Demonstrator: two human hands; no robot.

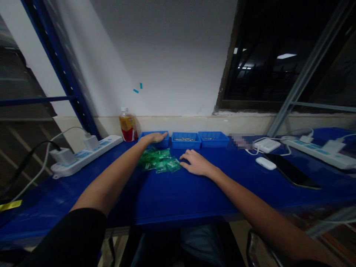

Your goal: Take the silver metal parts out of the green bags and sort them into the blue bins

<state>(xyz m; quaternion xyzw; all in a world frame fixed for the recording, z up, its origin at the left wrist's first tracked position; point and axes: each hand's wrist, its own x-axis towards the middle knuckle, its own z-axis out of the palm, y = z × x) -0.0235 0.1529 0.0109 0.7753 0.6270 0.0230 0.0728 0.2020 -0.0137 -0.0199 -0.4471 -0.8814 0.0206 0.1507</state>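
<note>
Left hand [154,138] flat over leftmost blue tray [164,142], fingers spread, grasping nothing. Right hand [195,162] rests on bench [172,193], fingers loose, touching green packets [158,160] piled just before tray. I advise: pinch single packet, avoid dragging pile.

**Green packets and the leftmost blue bin**

The green packets [159,159] are small, flat, glossy sachets lying in a loose, overlapping heap on the blue desk [178,200], just in front of a row of three blue bins. The right hand [196,162] rests palm down at the heap's right edge, its fingers [185,156] touching the nearest packet. The left hand [154,138] lies flat across the leftmost blue bin [164,142], a shallow open tray standing upright at the far side of the desk, directly behind the heap.
</note>
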